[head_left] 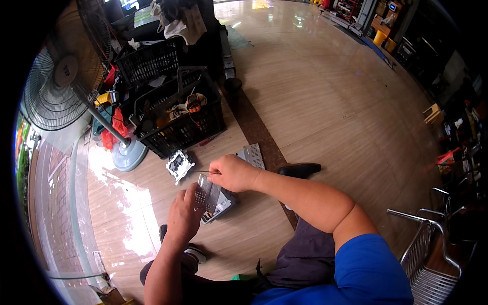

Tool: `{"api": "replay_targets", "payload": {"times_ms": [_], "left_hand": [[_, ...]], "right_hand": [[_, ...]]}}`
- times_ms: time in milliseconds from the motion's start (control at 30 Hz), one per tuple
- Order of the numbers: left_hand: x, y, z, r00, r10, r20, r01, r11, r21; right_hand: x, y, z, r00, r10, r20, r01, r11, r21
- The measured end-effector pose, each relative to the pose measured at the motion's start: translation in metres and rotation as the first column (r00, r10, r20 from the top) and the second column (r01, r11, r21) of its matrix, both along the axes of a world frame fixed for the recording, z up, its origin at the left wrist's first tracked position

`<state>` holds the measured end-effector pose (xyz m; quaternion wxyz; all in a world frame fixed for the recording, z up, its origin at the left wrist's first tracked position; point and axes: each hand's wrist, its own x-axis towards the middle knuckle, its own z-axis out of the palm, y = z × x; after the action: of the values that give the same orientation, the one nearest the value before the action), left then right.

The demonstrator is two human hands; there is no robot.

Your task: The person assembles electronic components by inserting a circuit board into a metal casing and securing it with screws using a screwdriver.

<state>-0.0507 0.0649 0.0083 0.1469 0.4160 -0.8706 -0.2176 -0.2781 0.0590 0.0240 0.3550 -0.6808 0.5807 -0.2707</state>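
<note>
A silver metal unit [218, 203] with a perforated face sits low in front of me, like the chassis of an electronic device. My left hand [184, 213] grips its left side, fingers closed against the edge. Above its far end, my right hand [231, 173] is closed round a thin dark-shafted tool [206, 172], probably a screwdriver; its handle is hidden in the fist. Just beyond lies a white and black mechanism [179, 166] on the floor. A perforated metal plate [252, 155] lies past my right hand, partly covered by it.
Black plastic crates [178, 127] with tools and cables stand ahead to the left. Beside them is a standing fan [66, 71] on a round base [129, 155]. A metal chair [432, 249] stands at the right. My shoe [300, 169] rests beyond my right forearm.
</note>
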Motion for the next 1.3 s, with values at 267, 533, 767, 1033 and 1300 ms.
{"api": "replay_targets", "payload": {"times_ms": [267,533,767,1033,1300], "left_hand": [[0.001,-0.004,-0.002,0.998,0.057,-0.04,-0.057,0.998,0.008],[0.001,-0.005,0.001,0.994,0.107,-0.035,-0.107,0.994,-0.009],[0.003,-0.006,-0.005,0.991,0.127,-0.031,-0.125,0.991,0.053],[0.002,-0.007,-0.004,0.992,0.126,-0.022,-0.125,0.991,0.05],[-0.002,-0.002,0.0,0.995,0.1,0.005,-0.1,0.995,-0.018]], "right_hand": [[0.003,0.002,-0.002,0.999,0.01,-0.048,-0.016,0.994,-0.109],[0.007,0.01,0.009,0.968,0.09,-0.235,-0.099,0.995,-0.024],[0.017,0.018,0.021,0.943,0.149,-0.296,-0.13,0.988,0.084],[0.02,0.018,0.016,0.921,0.175,-0.348,-0.154,0.984,0.086],[0.022,0.019,0.017,0.897,0.209,-0.389,-0.16,0.975,0.156]]}}
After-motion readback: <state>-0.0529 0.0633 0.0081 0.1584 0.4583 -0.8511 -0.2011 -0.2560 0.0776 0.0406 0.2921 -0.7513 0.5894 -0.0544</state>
